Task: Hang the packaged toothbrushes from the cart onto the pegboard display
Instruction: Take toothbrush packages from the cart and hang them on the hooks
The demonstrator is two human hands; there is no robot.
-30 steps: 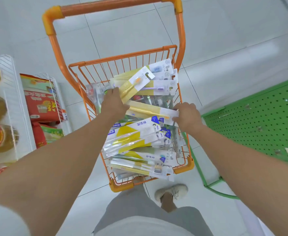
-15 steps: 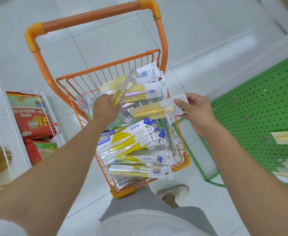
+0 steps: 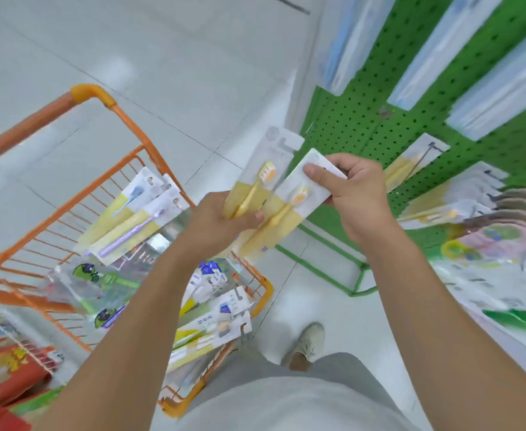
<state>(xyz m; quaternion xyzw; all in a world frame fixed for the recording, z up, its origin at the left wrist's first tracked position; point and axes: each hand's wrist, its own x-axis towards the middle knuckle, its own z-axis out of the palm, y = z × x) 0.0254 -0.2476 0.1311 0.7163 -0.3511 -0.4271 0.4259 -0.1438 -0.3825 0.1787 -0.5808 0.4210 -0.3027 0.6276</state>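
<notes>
Between cart and pegboard, mid-frame, I've got both hands up w/ one pack each. Left hand (image 3: 221, 220) has fingers and thumb curled round the lower part of a yellow toothbrush pack (image 3: 263, 178); its card top sticks up and away from me, brush head w/ orange bristles showing. Right hand (image 3: 353, 189) pinches a second yellow toothbrush pack (image 3: 289, 209) at its top end, thumb flat on the front of the card, other fingers wrapped behind. The 2 packs lie side by side, overlapping near the left hand's fingertips; can't tell if they actually touch.

Orange cart (image 3: 149, 150) sits lower left, basket loaded w/ more packaged toothbrushes (image 3: 137, 219): yellow-backed cards, a purple brush on top, green kids' ones underneath. Green pegboard (image 3: 358, 126) stands on the right, w/ a yellow pack already hung (image 3: 411, 163) just beyond my right hand, and blurred rows of other packs above and to the far right. Red snack bags (image 3: 3, 371) in a white wire rack at bottom left. Grey shorts and one pale shoe (image 3: 307, 342) on the tiled floor below.
</notes>
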